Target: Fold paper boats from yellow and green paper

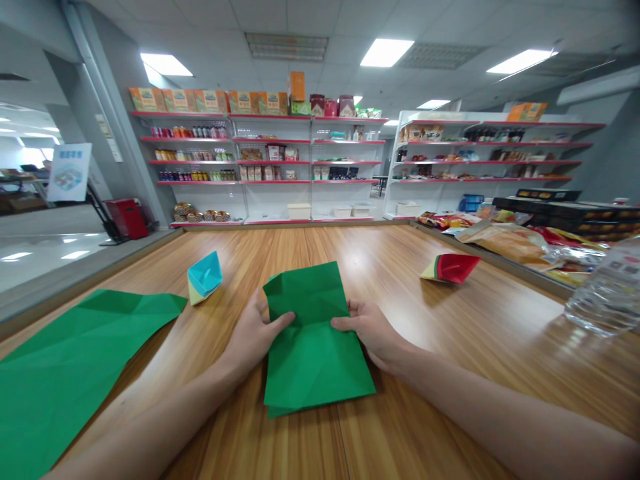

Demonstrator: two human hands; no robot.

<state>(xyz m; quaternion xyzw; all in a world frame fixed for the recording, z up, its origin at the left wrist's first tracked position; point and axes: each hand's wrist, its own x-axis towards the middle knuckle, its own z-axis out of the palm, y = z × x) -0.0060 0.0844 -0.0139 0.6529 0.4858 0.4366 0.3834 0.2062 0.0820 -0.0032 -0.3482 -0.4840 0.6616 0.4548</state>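
A folded sheet of green paper (316,360) is held between both hands above the wooden table, with creases across it and its layers slightly offset at the lower edge. My left hand (260,327) pinches its left side, thumb on top and fingers behind. On the right side, my right hand (373,330) grips the paper the same way, the thumb pressed near the middle crease. A larger creased green sheet (75,360) lies on the table to the left. Beyond my left hand sits a blue and yellow folded paper piece (205,275).
A red, green and yellow folded paper piece (453,268) rests at the right. Near the right edge stands a clear plastic bottle (607,290). Snack packets (510,241) and black boxes (575,213) are beyond the table's right rim. Stocked shelves (273,140) line the back.
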